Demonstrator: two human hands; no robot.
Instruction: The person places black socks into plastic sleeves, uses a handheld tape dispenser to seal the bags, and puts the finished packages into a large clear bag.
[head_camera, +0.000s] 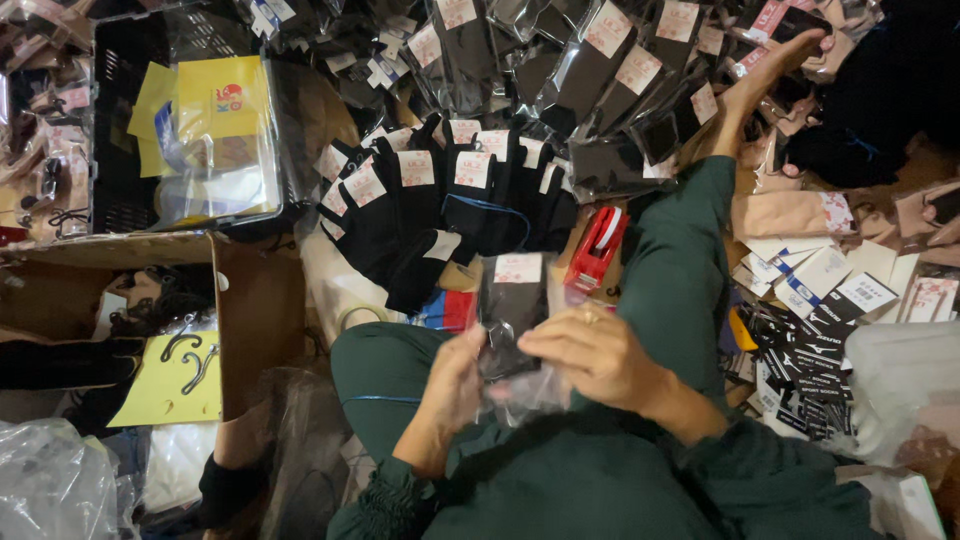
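Observation:
My left hand (455, 378) and my right hand (597, 355) meet over my lap, which is covered in dark green cloth. Between them is a folded pair of black socks (512, 305) with a pale pink label on top, its lower part inside a clear plastic bag (527, 397). The left hand pinches the bag's left side. The right hand, with a ring on one finger, grips the socks and the bag's edge from the right. Just beyond the hands a fan of black labelled socks (440, 190) lies spread out.
A red tape dispenser (597, 245) lies right of the fan. Bagged black socks (600, 60) pile up at the top. A black crate (115, 150) with yellow sheets stands upper left, above a cardboard box (255, 310). Beige socks (790, 212) and label cards (830, 285) lie right.

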